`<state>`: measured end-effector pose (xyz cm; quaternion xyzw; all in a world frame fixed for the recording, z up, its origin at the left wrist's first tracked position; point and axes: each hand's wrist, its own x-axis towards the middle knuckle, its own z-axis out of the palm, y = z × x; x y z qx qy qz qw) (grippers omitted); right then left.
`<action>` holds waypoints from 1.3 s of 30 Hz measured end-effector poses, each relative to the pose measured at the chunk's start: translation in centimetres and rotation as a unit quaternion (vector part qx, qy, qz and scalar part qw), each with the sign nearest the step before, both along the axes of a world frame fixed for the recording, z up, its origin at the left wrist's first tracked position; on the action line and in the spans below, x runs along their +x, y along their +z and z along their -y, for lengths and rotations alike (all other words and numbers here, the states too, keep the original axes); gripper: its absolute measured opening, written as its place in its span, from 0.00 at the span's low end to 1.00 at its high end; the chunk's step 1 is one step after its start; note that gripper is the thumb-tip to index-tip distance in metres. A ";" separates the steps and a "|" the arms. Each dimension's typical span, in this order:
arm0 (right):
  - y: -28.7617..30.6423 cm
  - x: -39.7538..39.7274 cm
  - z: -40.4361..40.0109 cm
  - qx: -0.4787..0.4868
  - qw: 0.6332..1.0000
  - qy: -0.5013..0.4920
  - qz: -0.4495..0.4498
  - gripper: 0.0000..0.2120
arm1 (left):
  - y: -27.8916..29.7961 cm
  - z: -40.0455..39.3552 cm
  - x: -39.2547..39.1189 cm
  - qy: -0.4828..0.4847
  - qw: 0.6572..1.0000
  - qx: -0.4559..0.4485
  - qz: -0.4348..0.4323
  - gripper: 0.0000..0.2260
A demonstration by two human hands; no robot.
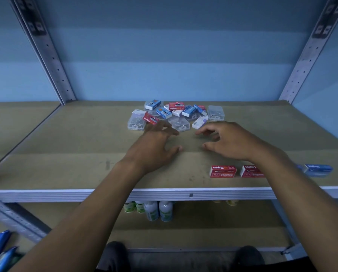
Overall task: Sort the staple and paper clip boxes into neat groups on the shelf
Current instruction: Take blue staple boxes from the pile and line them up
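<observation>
Both hands, left hand [156, 146] and right hand [229, 142], hover with fingers spread, holding nothing, beside the jumbled pile [176, 114] on the shelf [66, 154]; a careless sweep could scatter boxes.

Dim, cool bluish light; soft shadows; wide-angle bending at edges; slight blur throughout.

The brown shelf [66, 154] bears a mixed box heap [174, 114] and two red staple boxes [223, 171].

Box pile [176, 114] mid-shelf [66, 154] at back; two staple boxes [223, 171] front right; bottles [152, 211] below
</observation>
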<state>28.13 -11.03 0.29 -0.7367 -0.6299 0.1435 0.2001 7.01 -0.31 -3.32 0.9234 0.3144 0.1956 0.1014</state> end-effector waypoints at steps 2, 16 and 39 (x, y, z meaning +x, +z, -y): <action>-0.2 -0.3 -0.7 -0.001 1.000 0.000 0.015 0.22 | -0.2 -0.9 -0.2 0.040 0.999 0.022 -0.018 0.26; -2.7 -1.1 -9.2 0.067 0.997 -0.029 0.017 0.32 | 0.3 -7.6 2.8 0.107 0.994 0.012 -0.031 0.34; -2.1 -0.7 -10.7 0.131 0.986 -0.106 -0.011 0.23 | 0.0 -7.4 3.1 0.150 0.982 0.103 0.060 0.25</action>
